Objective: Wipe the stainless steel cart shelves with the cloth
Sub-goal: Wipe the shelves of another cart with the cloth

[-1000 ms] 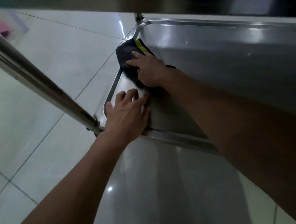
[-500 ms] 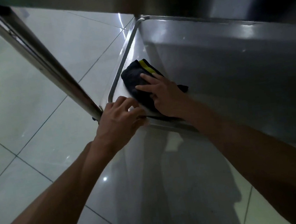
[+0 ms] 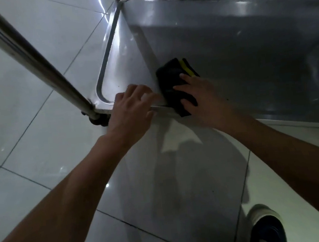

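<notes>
Cloth (image 3: pixel 172 84) pressed flat on shelf (image 3: pixel 225 41) by right hand (image 3: pixel 201 94); left hand (image 3: pixel 131 108) curled over rim.

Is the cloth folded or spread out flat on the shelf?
Folded. The cloth is a thick compact pad under the right hand, and a yellow layer shows at its edge.
</notes>
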Tool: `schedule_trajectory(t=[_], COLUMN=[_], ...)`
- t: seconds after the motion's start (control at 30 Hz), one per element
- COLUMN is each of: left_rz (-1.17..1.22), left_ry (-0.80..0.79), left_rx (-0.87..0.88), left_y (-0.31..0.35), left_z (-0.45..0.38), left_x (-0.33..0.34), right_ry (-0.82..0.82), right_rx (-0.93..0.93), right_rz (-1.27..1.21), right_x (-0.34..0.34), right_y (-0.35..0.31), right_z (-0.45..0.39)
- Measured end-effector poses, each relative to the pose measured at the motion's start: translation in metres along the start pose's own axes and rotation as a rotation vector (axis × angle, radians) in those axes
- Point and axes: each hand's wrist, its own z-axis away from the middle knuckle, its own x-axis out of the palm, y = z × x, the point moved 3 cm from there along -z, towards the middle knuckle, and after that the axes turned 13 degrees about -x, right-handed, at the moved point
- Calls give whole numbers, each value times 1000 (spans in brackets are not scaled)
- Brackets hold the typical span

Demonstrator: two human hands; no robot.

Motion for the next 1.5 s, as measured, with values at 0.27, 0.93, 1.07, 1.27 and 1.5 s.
schedule_trajectory(t=[0.27, 0.93, 1.07, 1.27, 1.5], left_rz=[68, 67, 116, 247, 291], left_ry=[-67, -170, -274, -485, -563], left_rx=[156, -92, -183, -298, -307], left_y=[95, 97, 101, 119, 155], left_z=[-21, -56, -21, 44, 91], left_x=[30, 9, -30, -137, -304], right_ry=[182, 288, 296, 224, 130], right_rx=[279, 470, 431, 358, 353], right_rz=[52, -17, -138, -221, -214], right_x=[-44, -86, -106, -176, -292], right_y=[66, 73, 13, -100, -243], right_z=[91, 82, 84, 122, 176])
